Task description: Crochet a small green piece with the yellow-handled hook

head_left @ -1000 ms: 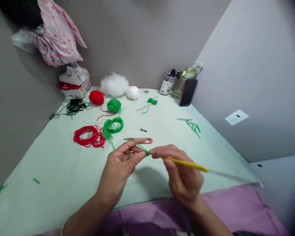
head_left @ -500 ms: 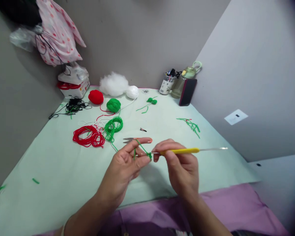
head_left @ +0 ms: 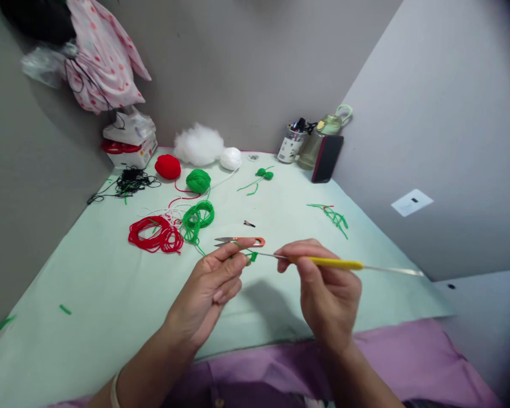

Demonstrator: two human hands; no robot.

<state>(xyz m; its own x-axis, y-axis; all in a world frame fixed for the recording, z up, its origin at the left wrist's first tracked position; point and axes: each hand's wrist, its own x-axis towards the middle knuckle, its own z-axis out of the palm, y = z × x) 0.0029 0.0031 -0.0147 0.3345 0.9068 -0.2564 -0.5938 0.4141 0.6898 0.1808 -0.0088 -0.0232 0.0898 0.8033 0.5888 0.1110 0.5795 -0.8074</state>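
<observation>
My left hand (head_left: 210,283) is closed, thumb against fingers, on green yarn; a strand runs over the raised index finger. A small green crocheted piece (head_left: 253,257) sticks out past its fingertips. In my right hand (head_left: 327,289) is a crochet hook (head_left: 334,263) with a yellow handle, held between thumb and fingers. The hook's thin metal tip reaches left to the green piece, and its other metal end points right. Just beyond my left fingers lie thread snips (head_left: 240,241) with an orange handle, partly covered by the hand.
Behind my left hand lie a green yarn coil (head_left: 199,215), a red yarn coil (head_left: 147,233) and yarn balls in green (head_left: 198,181), red (head_left: 168,167) and white (head_left: 230,159). A phone (head_left: 327,159) leans against a bottle (head_left: 310,150). Green scraps (head_left: 334,217) lie on the right.
My right hand and the crochet hook have moved right, away from my left hand. The left thumb and fingers have drawn closer together, and the green piece sits slightly higher.
</observation>
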